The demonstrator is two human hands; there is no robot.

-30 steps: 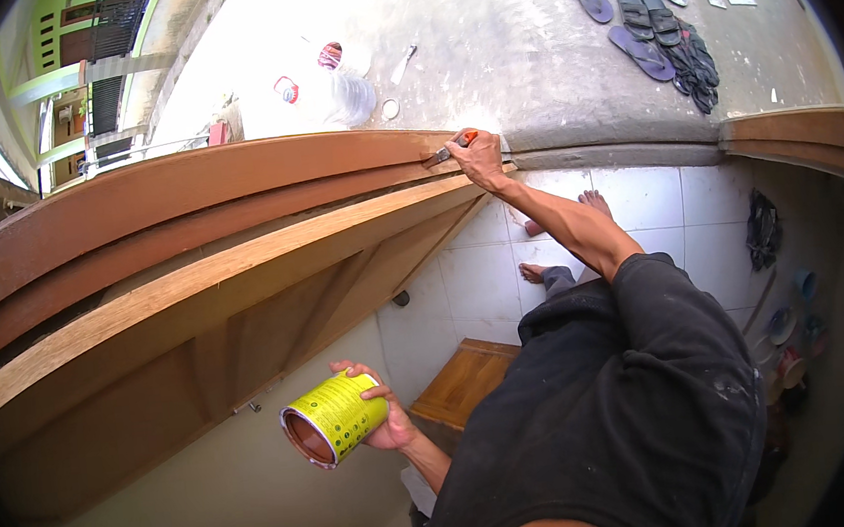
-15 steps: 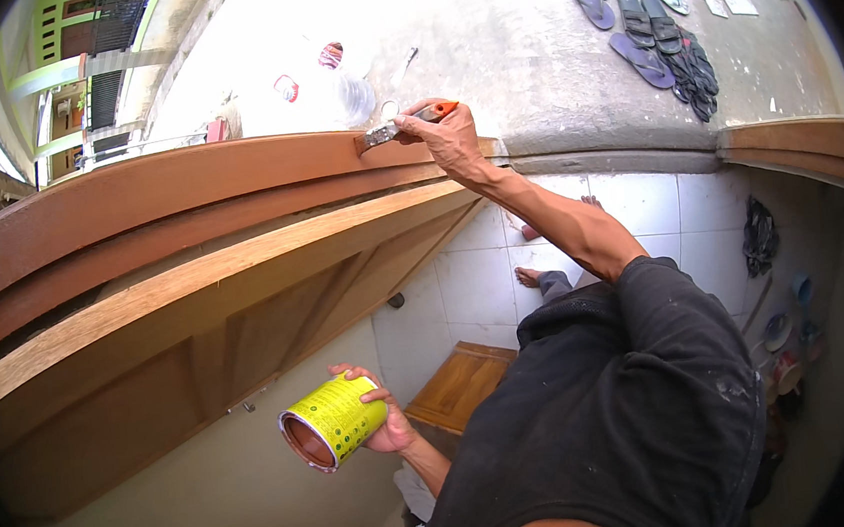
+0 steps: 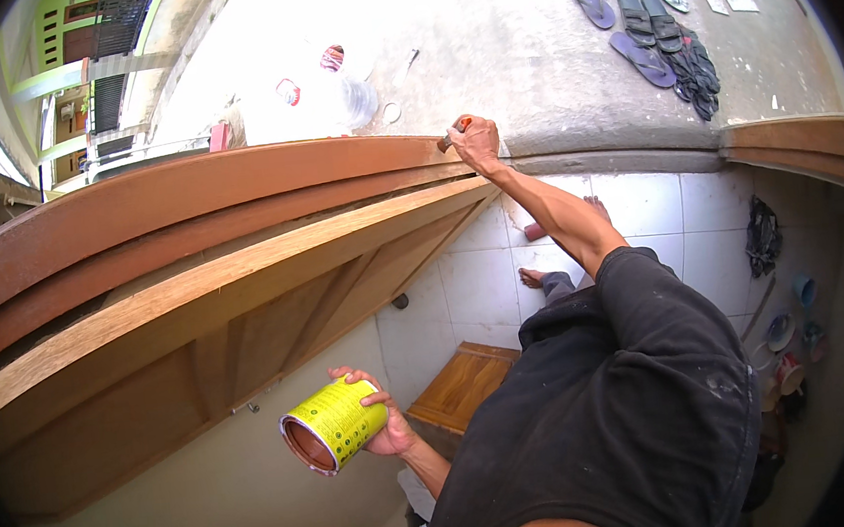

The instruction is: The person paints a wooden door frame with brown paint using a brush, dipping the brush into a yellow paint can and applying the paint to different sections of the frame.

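Note:
My right hand (image 3: 477,145) grips a paintbrush (image 3: 448,143) by its orange-tipped handle. The brush is at the right end of the brown door frame (image 3: 233,172), its bristles partly hidden by the hand and seeming to touch the wood. Lower down, my left hand (image 3: 388,429) is wrapped around a yellow-green paint can (image 3: 338,426). The can tilts with its open mouth to the lower left, and brown paint coats its inside. Between the hands lies the door (image 3: 227,326), with a lighter bare-wood edge below the frame.
Several sandals (image 3: 642,28) lie on the concrete outside. A clear plastic container (image 3: 358,103) stands beyond the frame. Below, a wooden stool (image 3: 463,385) sits by my body on the white tiles (image 3: 638,204). A black plastic bag (image 3: 763,234) hangs at the right wall.
My right hand has moved the paintbrush rightward along the frame to its right end and turned it more upright. The left hand and paint can have stayed almost still.

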